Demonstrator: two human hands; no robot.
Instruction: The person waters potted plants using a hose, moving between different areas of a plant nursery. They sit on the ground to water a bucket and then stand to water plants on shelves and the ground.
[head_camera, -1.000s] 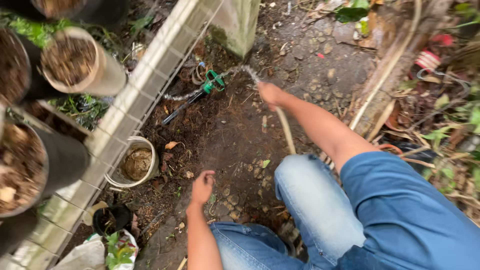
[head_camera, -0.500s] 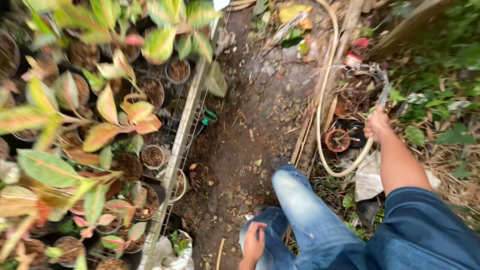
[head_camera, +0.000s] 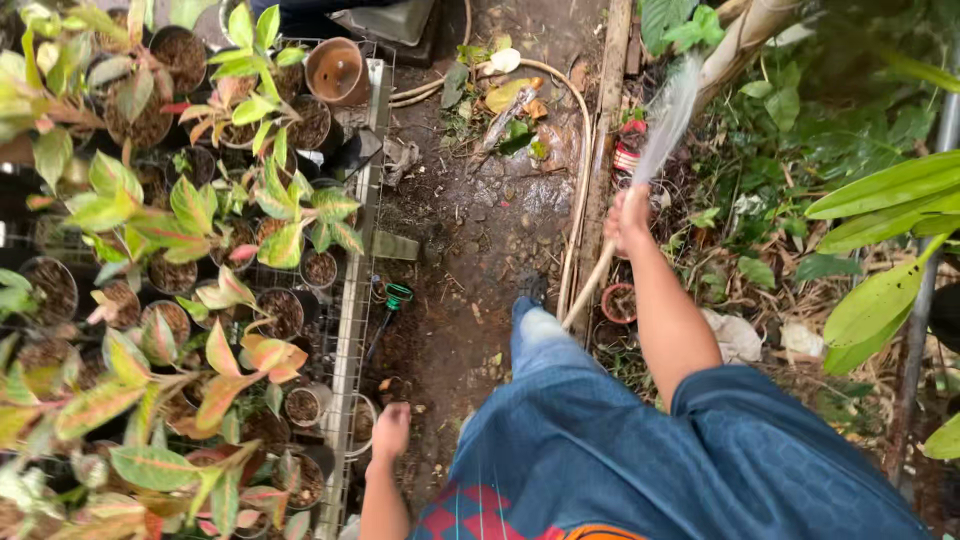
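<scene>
Since half a second ago the view has swung so the rack of potted plants (head_camera: 180, 300) fills the whole left side, and the right arm has lifted: water now sprays from the hose end, where before the hand only held the hose low beside a small pot.

At far left stand many dark pots of variegated green, yellow and pink-leaved plants on a wire rack (head_camera: 350, 330), whose pale edge runs top to bottom. An empty terracotta pot (head_camera: 338, 70) sits near its top end. Just right of the rack a small green-capped fitting (head_camera: 398, 294) lies on the wet dirt path (head_camera: 470, 230).

The left hand (head_camera: 390, 430) hangs low beside the rack's lower end, fingers loosely curled toward the palm, holding nothing; it has moved from the knee to hang beside the rack.

In the middle the person's jeans-clad leg (head_camera: 545, 350) and blue shirt (head_camera: 700, 460) cover the lower path. A wooden plank (head_camera: 600, 150) runs up along the path's right edge.

The hose (head_camera: 590, 285), pale tan, rises from beside the leg to the right hand (head_camera: 630, 215), which is wrapped tightly around its end; whether a finger covers the mouth I cannot tell. The water spray (head_camera: 670, 115) fans up and right toward a pale trunk (head_camera: 745, 45). A small red pot (head_camera: 620, 300) stands just below the forearm. Broad green leaves (head_camera: 890, 240) crowd the right edge.
</scene>
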